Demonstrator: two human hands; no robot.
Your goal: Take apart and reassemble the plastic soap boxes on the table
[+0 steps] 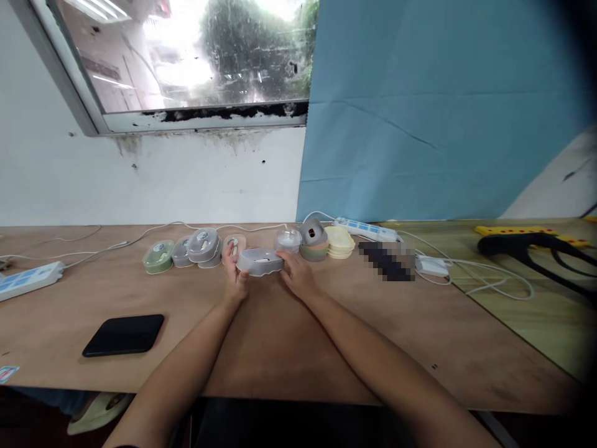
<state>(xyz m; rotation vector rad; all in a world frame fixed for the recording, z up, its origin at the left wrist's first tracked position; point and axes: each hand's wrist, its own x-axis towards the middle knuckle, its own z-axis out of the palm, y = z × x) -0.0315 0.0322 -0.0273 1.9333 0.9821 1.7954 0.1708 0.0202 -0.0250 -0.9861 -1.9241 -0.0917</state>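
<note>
- Just off centre toward eight o'clock, the gray oval shell (260,264) hides some fingertips of the left hand (234,277) and right hand (296,272), and I can't see its far side.
- Behind the left hand, at nine, a pinkish tub (240,240) is partly covered.
- Print on the green tub (158,257), also toward nine, is too small to read.
- Past three, a dark patch (387,261) is blurred into blocks.
- At nine, the power strip (30,280) runs out of view; toward eight, so does a sticker (7,373), illegible from here.
- At eleven, the window (261,62) is cut off above, its glass too smeared to see through clearly.
</note>
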